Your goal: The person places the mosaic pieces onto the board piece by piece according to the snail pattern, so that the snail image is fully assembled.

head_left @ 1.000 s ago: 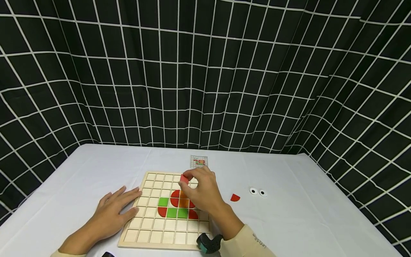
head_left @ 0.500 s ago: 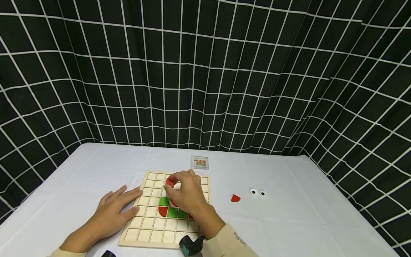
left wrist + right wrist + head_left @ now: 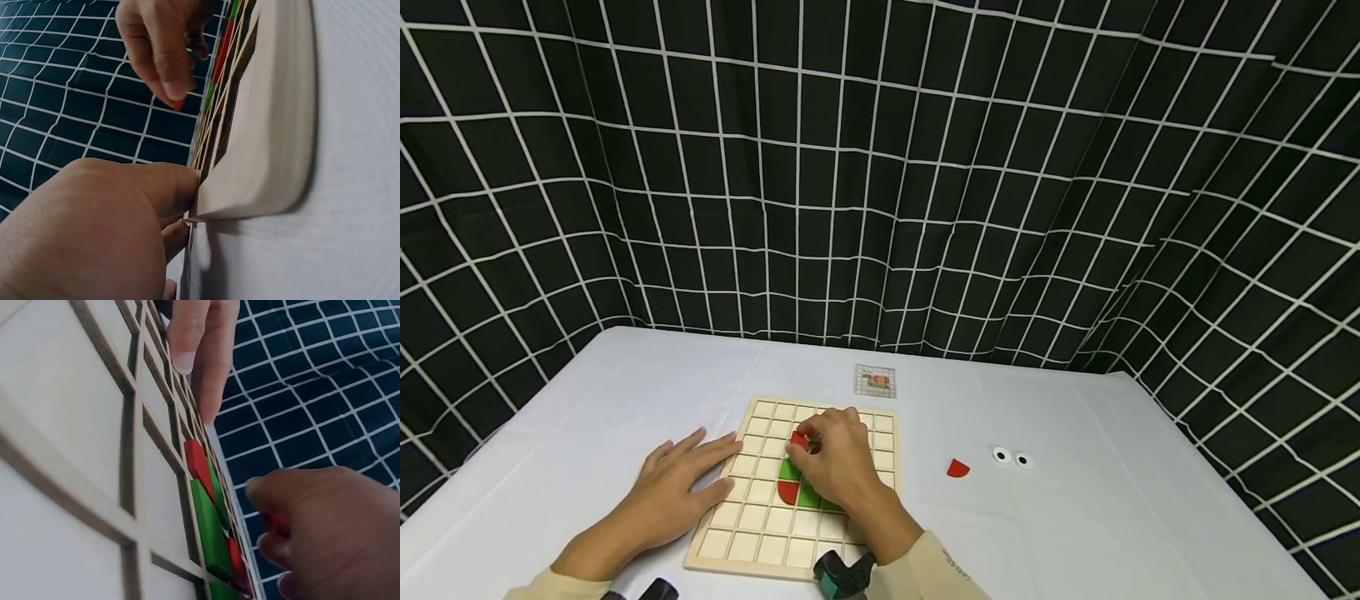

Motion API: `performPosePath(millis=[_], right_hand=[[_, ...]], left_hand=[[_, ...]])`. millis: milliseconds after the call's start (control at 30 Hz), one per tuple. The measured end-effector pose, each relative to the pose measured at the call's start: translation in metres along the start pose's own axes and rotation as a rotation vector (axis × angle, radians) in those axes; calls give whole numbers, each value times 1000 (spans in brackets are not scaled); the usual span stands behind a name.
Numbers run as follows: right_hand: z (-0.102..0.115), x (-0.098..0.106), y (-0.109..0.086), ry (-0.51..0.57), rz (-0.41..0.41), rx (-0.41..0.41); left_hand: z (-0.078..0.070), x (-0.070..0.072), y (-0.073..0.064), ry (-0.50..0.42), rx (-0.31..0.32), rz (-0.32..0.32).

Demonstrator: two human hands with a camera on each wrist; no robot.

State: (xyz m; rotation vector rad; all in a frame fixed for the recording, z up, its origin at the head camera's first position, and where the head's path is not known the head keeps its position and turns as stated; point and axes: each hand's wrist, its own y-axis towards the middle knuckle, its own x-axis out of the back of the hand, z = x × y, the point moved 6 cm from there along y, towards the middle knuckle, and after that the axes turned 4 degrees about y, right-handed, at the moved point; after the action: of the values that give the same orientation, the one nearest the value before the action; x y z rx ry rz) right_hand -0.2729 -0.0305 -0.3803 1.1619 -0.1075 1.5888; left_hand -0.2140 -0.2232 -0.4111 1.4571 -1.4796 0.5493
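A wooden grid board lies on the table, with red and green pieces in several of its cells. My right hand pinches a small red piece between thumb and fingers, over the cells just behind a green square. Its exact shape is partly covered by the fingers. In front of that square sits a red rounded piece, beside a green piece. The right hand hides other pieces. My left hand rests at the board's left edge, fingers spread; in the left wrist view its thumb touches the frame.
Right of the board lie a loose red quarter-circle and two white discs with black centres, a left disc and a right disc. A small card with a coloured grid picture lies behind the board. A black gridded curtain surrounds the table.
My right hand has carried the red piece leftward across the board, then slightly nearer the green square. The left hand stays at the board's edge. The head view has shifted a little.
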Motion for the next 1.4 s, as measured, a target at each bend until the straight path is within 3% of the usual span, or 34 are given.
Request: performPosePath(millis=[267, 633, 1200, 1400], right_hand=[[-4, -8, 0, -28, 66, -82], [-6, -15, 1, -41, 104, -96], [-5, -12, -1, -1, 70, -47], [-2, 1, -1, 38, 8, -32]], left_hand=[[0, 3, 1, 9, -7, -1], [2, 1, 0, 0, 5, 16], [1, 2, 0, -3, -3, 6], [0, -1, 1, -10, -3, 10]])
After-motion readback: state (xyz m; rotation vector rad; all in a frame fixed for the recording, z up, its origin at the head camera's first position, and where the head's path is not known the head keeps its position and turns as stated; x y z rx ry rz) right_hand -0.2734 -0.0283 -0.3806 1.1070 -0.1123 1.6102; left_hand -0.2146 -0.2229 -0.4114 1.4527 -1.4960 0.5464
